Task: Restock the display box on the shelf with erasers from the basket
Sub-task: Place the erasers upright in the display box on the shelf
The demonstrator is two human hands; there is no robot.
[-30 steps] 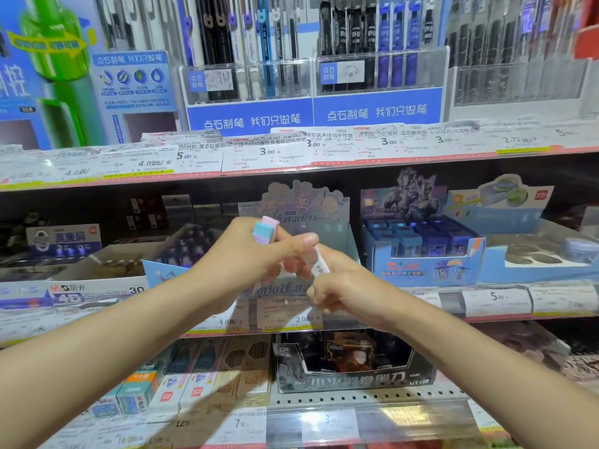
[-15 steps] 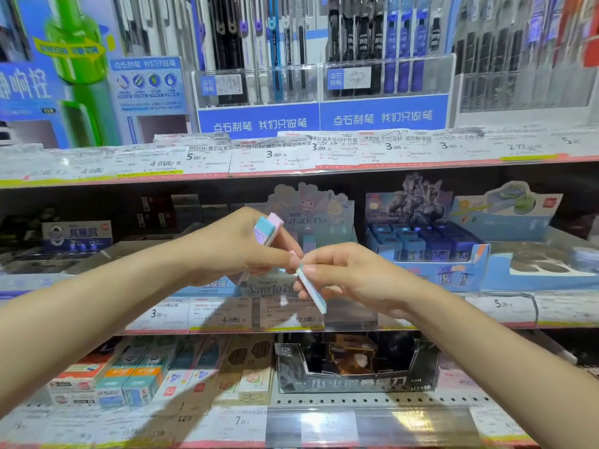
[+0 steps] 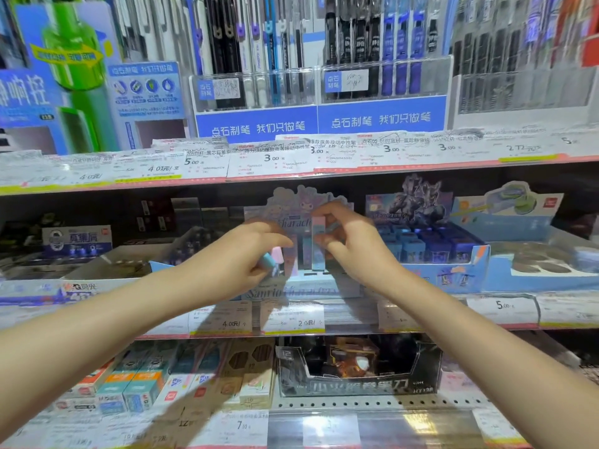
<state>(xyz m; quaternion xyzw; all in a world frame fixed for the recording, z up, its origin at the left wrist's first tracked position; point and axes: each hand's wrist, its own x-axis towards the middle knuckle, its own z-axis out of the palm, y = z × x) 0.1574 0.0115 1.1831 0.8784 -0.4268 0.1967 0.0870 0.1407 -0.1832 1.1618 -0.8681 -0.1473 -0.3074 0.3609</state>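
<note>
Both arms outstretched, left hand [image 3: 240,254] curled shut, right hand [image 3: 350,241] — pinching grip

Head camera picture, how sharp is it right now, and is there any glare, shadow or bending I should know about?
Head view: motion blur smears the whole frame, so the left hand, right hand and the upright eraser have soft edges; price labels are only partly legible; wide-angle distortion bows the shelf edges; the forearms cast shadows over the lower shelf; glare whitens a plastic label strip at the bottom.

We see the display box [image 3: 304,286] smeared by motion blur, its interior mostly hidden behind both hands, its lettering partly unreadable, and both forearms cut off by the near edge.
</note>
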